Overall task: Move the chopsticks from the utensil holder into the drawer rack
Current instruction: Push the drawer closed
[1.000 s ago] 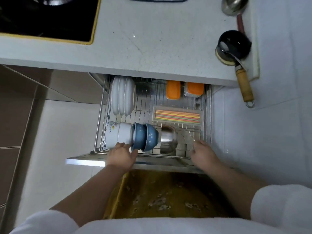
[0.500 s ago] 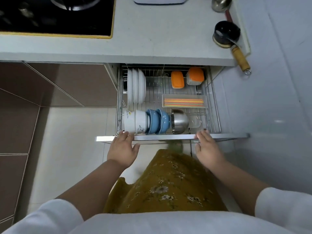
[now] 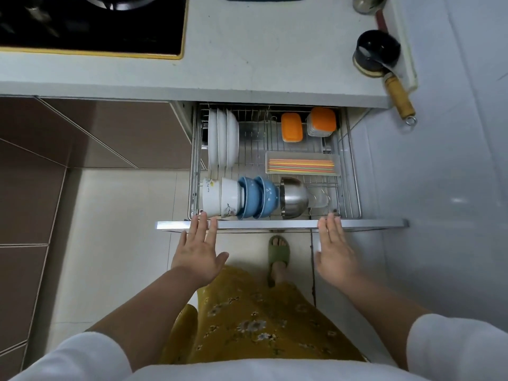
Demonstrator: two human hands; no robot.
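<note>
Left hand (image 3: 198, 254) flat, fingers spread, fingertips on drawer front edge (image 3: 275, 224); right hand (image 3: 334, 253) likewise, empty; chopsticks (image 3: 301, 165) lie in clear tray (image 3: 302, 156) inside drawer rack (image 3: 349, 166), behind steel bowl (image 3: 293, 198)

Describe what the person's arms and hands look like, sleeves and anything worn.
Both forearms are bare below loose white sleeves, the left sleeve and right sleeve ending above the elbows. The left hand and right hand are ungloved; no rings, watch or bracelet are visible.
</note>
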